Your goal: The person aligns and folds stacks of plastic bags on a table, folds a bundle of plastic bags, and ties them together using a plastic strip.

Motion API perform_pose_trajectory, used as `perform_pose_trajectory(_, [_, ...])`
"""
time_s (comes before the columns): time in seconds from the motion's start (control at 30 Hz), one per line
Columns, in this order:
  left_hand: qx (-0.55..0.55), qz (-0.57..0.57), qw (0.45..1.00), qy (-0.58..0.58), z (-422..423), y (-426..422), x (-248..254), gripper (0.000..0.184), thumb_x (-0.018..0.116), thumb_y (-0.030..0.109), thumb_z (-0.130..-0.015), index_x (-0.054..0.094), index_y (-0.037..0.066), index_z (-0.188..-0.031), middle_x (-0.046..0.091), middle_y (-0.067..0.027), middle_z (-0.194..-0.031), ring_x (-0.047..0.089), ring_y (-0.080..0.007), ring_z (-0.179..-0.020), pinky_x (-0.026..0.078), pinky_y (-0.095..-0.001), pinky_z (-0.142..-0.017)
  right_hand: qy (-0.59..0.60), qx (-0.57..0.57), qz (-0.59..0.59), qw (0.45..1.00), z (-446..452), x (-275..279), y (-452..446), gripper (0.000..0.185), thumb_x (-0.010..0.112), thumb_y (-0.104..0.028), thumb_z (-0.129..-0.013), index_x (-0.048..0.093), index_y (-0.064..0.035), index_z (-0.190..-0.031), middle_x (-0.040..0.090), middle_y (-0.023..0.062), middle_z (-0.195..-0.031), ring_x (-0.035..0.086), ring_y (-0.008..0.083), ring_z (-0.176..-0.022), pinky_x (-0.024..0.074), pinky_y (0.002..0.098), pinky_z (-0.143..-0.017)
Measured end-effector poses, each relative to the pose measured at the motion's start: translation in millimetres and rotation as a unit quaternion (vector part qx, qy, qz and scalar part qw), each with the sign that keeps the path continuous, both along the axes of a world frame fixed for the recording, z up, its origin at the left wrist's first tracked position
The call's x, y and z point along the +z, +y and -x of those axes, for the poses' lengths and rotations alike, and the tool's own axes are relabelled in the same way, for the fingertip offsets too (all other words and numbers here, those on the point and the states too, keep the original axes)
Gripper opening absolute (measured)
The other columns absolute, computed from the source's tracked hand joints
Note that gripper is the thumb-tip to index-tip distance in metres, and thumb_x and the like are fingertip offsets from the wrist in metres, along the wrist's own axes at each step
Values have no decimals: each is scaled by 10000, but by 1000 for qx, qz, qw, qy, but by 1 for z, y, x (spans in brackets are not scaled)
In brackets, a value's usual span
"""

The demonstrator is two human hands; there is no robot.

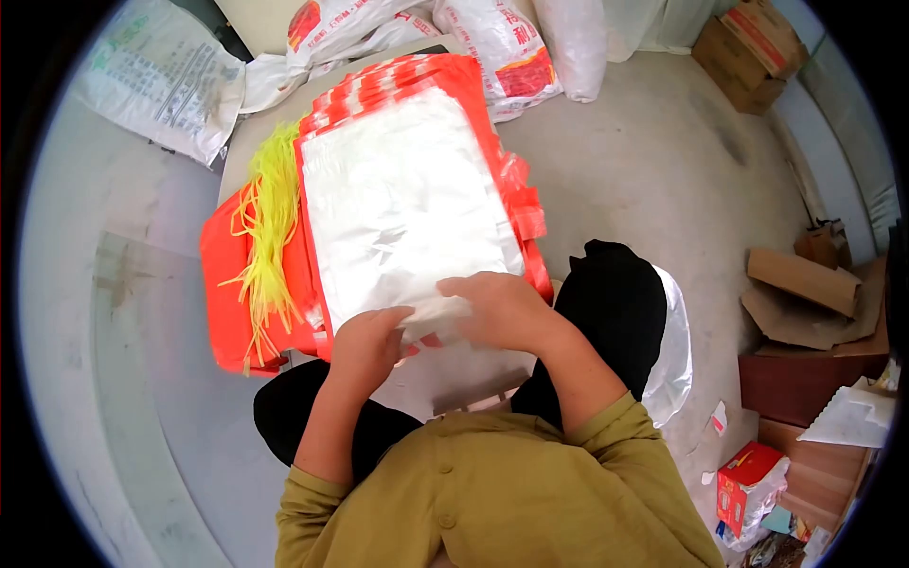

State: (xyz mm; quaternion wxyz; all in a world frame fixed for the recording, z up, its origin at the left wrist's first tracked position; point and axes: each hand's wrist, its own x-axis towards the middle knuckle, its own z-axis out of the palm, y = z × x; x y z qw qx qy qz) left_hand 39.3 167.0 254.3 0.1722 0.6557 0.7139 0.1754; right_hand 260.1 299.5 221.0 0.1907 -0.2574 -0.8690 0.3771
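A stack of thin silvery-white plastic bags (407, 189) lies on top of red plastic bags (511, 180) in front of me. My left hand (367, 348) is closed at the near edge of the stack, with its fingers pinching the bunched white plastic. My right hand (497, 308) curls over the same near edge from the other side, slightly blurred, its fingers also closed on plastic. Left of the stack, a bundle of yellow strips (270, 237) rests on more red plastic (222, 284).
Full white sacks with red print (507, 52) stand beyond the stack. Another printed sack (161, 80) is at the far left. Cardboard boxes (753, 52) sit at the back right, open cartons (805, 293) at the right, and a red box (748, 488) near the lower right.
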Motion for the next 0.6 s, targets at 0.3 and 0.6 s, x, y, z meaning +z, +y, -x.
perform_pose_trajectory(0.3, [13, 146, 987, -58, 22, 25, 17, 301, 623, 177, -995, 687, 33, -1251, 731, -225, -1008, 709, -383, -958, 545, -427, -846, -22, -37, 135, 990, -12, -4, 16, 271, 692, -197, -955, 714, -55, -1185, 698, 158, -932, 706, 274, -772, 571, 392, -643])
perform_pose_trajectory(0.6, [-33, 190, 978, -80, 55, 61, 6, 316, 621, 222, -1023, 687, 15, -1253, 737, -201, -1085, 703, -333, -1028, 533, -394, -908, -6, -85, 112, 990, -1, -13, 23, 258, 636, -278, -1005, 668, -41, -1103, 694, 230, -1007, 658, 438, -960, 511, 502, -810])
